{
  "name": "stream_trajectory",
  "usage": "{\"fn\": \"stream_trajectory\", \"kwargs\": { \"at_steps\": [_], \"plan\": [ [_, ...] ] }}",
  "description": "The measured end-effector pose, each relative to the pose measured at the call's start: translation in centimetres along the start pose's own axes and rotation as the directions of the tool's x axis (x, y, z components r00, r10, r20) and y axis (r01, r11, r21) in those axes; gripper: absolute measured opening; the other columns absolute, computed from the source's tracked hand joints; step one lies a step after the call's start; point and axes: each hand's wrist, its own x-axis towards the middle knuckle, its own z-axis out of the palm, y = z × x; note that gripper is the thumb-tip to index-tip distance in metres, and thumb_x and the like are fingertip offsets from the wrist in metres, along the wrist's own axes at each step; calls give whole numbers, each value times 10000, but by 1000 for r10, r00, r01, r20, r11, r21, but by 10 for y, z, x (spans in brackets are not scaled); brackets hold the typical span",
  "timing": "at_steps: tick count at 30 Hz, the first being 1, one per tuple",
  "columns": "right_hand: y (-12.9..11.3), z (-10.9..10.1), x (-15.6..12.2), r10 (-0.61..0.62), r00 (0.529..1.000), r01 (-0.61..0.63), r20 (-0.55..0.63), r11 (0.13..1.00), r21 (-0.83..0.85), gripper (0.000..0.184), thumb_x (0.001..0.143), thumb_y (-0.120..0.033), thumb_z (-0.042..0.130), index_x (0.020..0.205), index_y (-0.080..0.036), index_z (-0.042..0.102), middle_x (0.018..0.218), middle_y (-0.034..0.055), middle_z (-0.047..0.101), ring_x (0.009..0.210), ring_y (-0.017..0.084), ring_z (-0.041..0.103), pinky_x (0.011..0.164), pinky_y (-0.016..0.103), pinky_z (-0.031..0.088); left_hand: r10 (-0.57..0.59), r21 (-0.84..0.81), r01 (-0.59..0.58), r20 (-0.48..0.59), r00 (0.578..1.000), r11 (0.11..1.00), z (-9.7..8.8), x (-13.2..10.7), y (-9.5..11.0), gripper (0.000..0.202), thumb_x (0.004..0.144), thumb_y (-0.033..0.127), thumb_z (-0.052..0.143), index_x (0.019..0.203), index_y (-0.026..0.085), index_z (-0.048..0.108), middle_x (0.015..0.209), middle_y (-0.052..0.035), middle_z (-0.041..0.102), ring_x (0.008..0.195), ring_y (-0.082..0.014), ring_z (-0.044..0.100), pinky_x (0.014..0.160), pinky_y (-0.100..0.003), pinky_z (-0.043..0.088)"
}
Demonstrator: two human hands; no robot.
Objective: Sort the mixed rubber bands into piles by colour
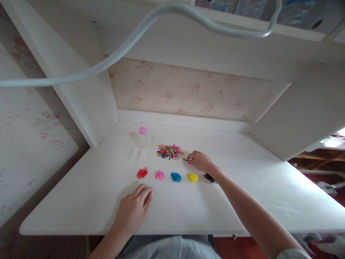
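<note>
My right hand (198, 160) is at the right end of a mixed heap of small coloured rubber bands (170, 152). Its fingertips are pinched on a dark band (185, 159), which looks black. My left hand (134, 205) rests on the table with its fingers loosely curled and nothing visible in them. In front of the heap lies a row of single-colour piles: red bands (142, 173), pink bands (159, 175), blue bands (176, 176), yellow bands (192, 177) and black bands (209, 177). My right forearm partly covers the black pile.
A clear jar (143, 141) with a pink lid stands behind the heap, to the left. White side panels and a back ledge (185, 121) enclose the white table (81, 201). Overhead, a pale cable (151, 21) crosses the view below a shelf.
</note>
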Motion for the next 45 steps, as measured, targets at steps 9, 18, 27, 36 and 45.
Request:
{"fn": "stream_trajectory", "kwargs": {
  "at_steps": [9,18,27,36,45],
  "plan": [
    [7,-3,-1,-74,996,76,-48,995,57,258,874,-253,427,870,-218,683,955,43,631,816,128,579,688,206,358,6,23,-6,12,1000,1000,0,0,-1,218,919,290,376,923,256,591,912,15,651,720,-131,638,608,-234,432],
    [17,-19,-39,9,979,7,-203,997,81,292,886,-289,402,881,-236,689,908,33,639,796,140,587,700,220,375,21,26,-20,-8,1000,999,3,-2,-2,206,919,292,382,911,257,585,906,22,651,711,-126,636,595,-234,419],
    [44,13,-120,252,897,-208,-364,966,155,311,872,-384,412,844,-290,707,843,-3,642,690,129,601,634,234,398,20,45,-20,-5,1000,999,4,-2,0,214,919,324,380,892,265,584,878,28,650,700,-139,640,579,-241,415],
    [59,20,-136,282,891,-185,-356,941,282,315,857,-413,440,806,-298,729,819,-6,660,634,125,598,616,232,413,18,-175,-18,0,1000,984,-7,15,9,226,904,313,405,890,224,612,878,-12,655,721,-129,611,689,-234,467],
    [45,44,-171,559,729,-183,-396,716,674,361,818,-516,504,825,-221,712,779,23,655,618,139,562,597,235,411,234,49,-241,109,966,969,-1,110,68,235,900,277,417,900,230,646,898,-14,659,785,-137,615,703,-239,456]
  ]
}}
